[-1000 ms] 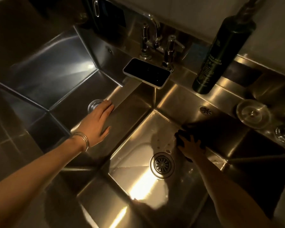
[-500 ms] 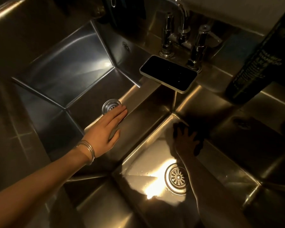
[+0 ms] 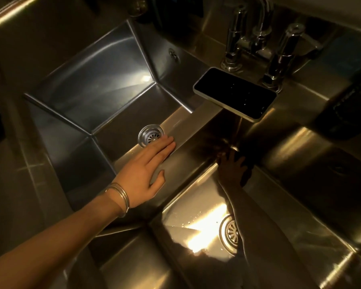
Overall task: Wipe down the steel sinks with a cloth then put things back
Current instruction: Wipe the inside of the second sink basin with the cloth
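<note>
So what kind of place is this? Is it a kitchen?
Probably a kitchen or bar wash-up spot. Two deep steel basins sit side by side, the left sink and the right sink. A shiny tap with two handles stands behind them, and there's a round drain strainer.

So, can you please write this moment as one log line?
left hand: flat on divider | right hand: pressing cloth in corner of right sink | phone: lying by faucet
</note>
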`<move>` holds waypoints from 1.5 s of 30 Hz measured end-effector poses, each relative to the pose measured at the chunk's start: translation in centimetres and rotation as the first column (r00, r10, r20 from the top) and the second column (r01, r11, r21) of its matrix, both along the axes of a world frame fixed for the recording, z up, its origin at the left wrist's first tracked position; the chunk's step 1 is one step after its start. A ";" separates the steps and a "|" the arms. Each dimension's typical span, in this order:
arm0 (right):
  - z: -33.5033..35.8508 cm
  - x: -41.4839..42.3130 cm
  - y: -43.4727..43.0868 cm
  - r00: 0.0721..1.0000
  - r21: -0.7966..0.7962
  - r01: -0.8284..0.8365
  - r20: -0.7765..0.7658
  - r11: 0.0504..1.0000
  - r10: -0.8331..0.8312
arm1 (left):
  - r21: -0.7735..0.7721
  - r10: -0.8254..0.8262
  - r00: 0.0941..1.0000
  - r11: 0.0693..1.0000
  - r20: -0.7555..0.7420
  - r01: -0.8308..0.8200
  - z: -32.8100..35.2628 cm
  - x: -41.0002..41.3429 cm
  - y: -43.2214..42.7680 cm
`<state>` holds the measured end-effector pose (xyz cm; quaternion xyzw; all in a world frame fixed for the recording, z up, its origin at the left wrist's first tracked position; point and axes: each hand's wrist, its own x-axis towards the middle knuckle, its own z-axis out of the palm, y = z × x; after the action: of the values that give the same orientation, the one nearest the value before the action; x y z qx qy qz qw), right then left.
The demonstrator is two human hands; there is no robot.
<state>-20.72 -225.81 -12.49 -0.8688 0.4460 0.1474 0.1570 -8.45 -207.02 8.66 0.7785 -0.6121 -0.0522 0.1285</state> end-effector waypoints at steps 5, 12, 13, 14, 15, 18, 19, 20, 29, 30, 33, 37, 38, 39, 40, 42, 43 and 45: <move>-0.6 -6.3 -1.2 0.786 -0.174 -0.611 -0.018 0.773 0.617 | 0.020 0.003 1.000 1.000 -0.019 -0.003 0.2 -0.1 -0.2; -2.3 -0.8 -1.8 0.981 -0.062 -0.190 0.036 0.980 0.193 | 0.024 -0.008 1.000 1.000 0.018 0.008 -0.1 0.1 0.0; -2.6 -0.7 -1.9 0.977 -0.062 -0.205 0.040 0.977 0.208 | 0.021 -0.012 1.000 1.000 0.018 0.011 -0.2 0.1 0.0; -2.8 -1.1 -2.2 0.965 -0.082 -0.259 0.030 0.963 0.262 | 0.019 -0.016 1.000 1.000 0.017 0.016 -0.2 0.1 0.0; -3.0 -2.0 -2.4 0.940 -0.103 -0.337 0.021 0.936 0.341 | 0.017 -0.020 1.000 1.000 0.017 0.020 -0.2 0.1 0.0; -2.7 -4.8 -1.1 0.893 -0.067 -0.445 0.046 0.893 0.448 | 0.024 -0.033 0.999 0.999 0.038 0.032 0.0 0.0 -0.1; -2.4 -5.4 0.0 0.898 -0.025 -0.437 0.044 0.899 0.438 | 0.029 -0.034 0.998 0.999 0.046 0.033 0.1 0.0 -0.2; -2.1 -5.8 0.8 0.905 0.016 -0.424 0.044 0.906 0.423 | 0.038 -0.030 0.998 0.999 0.054 0.028 0.2 -0.1 -0.2; -0.4 -6.8 2.4 0.976 0.122 -0.216 0.059 0.969 0.211 | 0.085 -0.016 0.992 0.996 0.123 0.006 0.6 -0.9 -0.2; -0.4 -7.2 2.4 0.977 0.127 -0.214 0.045 0.969 0.210 | 0.091 -0.017 0.991 0.996 0.129 0.005 0.5 -0.9 -0.2; -0.5 -7.6 1.4 0.970 0.111 -0.245 0.031 0.963 0.243 | 0.082 -0.017 0.988 0.997 0.152 0.005 0.2 -0.9 -0.1; 0.4 -4.7 -0.3 0.984 0.120 -0.175 0.065 0.977 0.168 | 0.079 -0.017 0.986 0.997 0.163 0.004 0.3 -0.9 -0.1; 0.5 -3.7 -1.0 0.985 0.145 -0.161 0.082 0.976 0.150 | 0.078 -0.012 0.984 0.997 0.176 -0.002 0.4 -0.7 0.0; 0.6 -2.8 -1.6 0.985 0.153 -0.158 0.100 0.976 0.144 | 0.075 -0.008 0.982 0.997 0.188 -0.007 0.5 -0.7 0.1; 0.5 -2.2 -2.0 0.982 0.147 -0.164 0.116 0.976 0.147 | 0.071 -0.012 0.980 0.997 0.196 -0.003 0.5 -0.7 0.1; -0.1 -2.4 -2.2 0.971 0.130 -0.215 0.134 0.968 0.198 | 0.071 -0.020 0.982 0.997 0.188 0.007 0.3 -0.9 0.2; -0.4 -3.1 -1.8 0.959 0.117 -0.263 0.137 0.958 0.247 | 0.067 -0.018 0.985 0.998 0.172 0.007 0.3 -1.0 0.2; -1.0 -5.3 -0.9 0.917 0.065 -0.385 0.134 0.920 0.375 | 0.054 -0.025 0.989 0.998 0.146 0.017 0.3 -1.1 0.1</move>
<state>-26.00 -226.73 -13.53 -0.9381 0.2514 0.1429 0.1907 -9.53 -206.97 8.91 0.7769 -0.6265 -0.0123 0.0622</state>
